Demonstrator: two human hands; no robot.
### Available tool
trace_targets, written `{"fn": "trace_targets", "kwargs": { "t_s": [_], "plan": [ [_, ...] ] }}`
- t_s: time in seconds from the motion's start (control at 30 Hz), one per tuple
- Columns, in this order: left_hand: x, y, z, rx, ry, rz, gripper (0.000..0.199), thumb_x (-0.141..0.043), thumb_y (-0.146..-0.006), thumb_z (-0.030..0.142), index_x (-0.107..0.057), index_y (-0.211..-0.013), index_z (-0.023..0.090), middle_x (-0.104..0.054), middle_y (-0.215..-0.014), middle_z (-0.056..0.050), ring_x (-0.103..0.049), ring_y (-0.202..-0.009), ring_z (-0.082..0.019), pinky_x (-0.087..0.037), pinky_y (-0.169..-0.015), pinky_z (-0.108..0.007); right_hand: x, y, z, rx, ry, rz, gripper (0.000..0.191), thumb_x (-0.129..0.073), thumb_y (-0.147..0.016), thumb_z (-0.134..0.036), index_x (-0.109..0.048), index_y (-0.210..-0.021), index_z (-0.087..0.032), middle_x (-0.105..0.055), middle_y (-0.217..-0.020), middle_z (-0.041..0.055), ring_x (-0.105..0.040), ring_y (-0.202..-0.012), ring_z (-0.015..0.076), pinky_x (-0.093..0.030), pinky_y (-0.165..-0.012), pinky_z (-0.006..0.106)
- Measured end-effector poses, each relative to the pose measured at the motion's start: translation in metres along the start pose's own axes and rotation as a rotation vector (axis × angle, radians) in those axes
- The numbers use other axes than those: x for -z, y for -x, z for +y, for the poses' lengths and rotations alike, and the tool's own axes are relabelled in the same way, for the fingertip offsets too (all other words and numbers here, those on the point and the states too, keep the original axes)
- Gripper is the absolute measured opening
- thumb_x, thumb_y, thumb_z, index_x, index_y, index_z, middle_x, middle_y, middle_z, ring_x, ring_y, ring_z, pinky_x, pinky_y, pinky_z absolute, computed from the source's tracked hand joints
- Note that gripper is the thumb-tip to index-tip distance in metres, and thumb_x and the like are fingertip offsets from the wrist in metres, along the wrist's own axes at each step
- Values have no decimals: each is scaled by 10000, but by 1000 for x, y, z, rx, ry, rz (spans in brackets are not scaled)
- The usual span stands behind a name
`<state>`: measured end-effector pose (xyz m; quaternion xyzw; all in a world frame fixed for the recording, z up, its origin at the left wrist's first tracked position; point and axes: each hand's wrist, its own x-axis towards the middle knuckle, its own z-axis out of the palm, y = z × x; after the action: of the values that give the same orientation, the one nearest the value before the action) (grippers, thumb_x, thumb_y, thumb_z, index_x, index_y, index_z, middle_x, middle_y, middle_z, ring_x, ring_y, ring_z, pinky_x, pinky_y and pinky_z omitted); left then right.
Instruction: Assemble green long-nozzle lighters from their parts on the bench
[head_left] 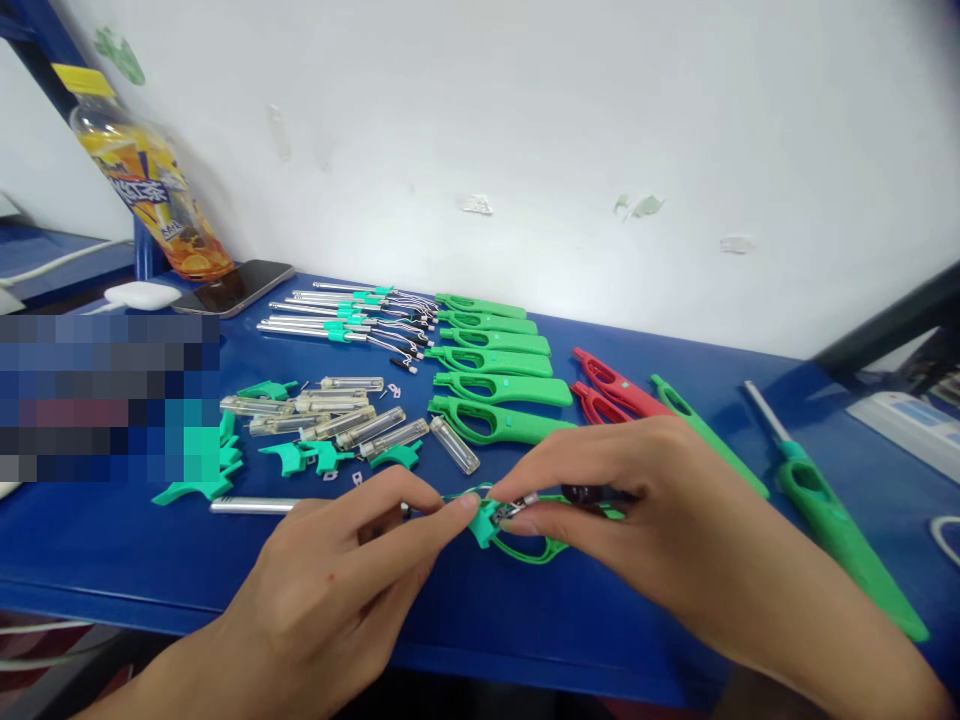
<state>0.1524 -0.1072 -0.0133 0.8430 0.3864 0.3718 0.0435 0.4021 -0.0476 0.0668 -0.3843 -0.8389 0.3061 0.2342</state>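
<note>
Teal trigger piece (pixel 484 526): was at lower centre of frame; angular moulded plastic, judged light, stiff, best taken by its flat sides. Left hand (pixel 322 580): touched it with a fingertip; whether it gripped could not be told. Right hand (pixel 622 500): pinched a small metallic fitting (pixel 528 501), probably slippery, beside it. Green lighter casing (pixel 536 556): lay beneath, thin-rimmed, on the smooth blue table (pixel 525 620). Clear fuel tanks (pixel 371 430): lay left of centre, rigid, oblong.

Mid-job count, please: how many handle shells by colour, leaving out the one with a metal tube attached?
Green handle shells in the row: 6
Red handle shells: 2
Green handle shell right of the red ones: 1
Green handle shell at the right hand: 1
Total: 10
</note>
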Motion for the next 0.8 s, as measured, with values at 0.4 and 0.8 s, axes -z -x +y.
{"fn": "trace_targets", "kwargs": {
  "t_s": [0.4, 0.8],
  "plan": [
    [-1, -1, 1, 20, 44, 33, 314, -559, -1147, 66, -717, -1355, 239, -773, -1127, -22, -774, -920, -121, -586, -745, -218, 0, 2, 0, -23, -18, 22, 274, -870, -912, -73, -935, -964, -334, -898, -903, -109, -857, -767, 143, -639, -707, 192],
    [-2, 1, 0, 16, -29, 61, 324, -567, -1144, 68, -717, -1377, 235, -778, -1211, -33, -782, -995, -128, -597, -805, -215, 2, 4, -2, -19, -13, 51, 280, -864, -924, -100, -935, -1009, -357, -900, -932, -115, -862, -789, 148, -652, -725, 189]
  ]
}}
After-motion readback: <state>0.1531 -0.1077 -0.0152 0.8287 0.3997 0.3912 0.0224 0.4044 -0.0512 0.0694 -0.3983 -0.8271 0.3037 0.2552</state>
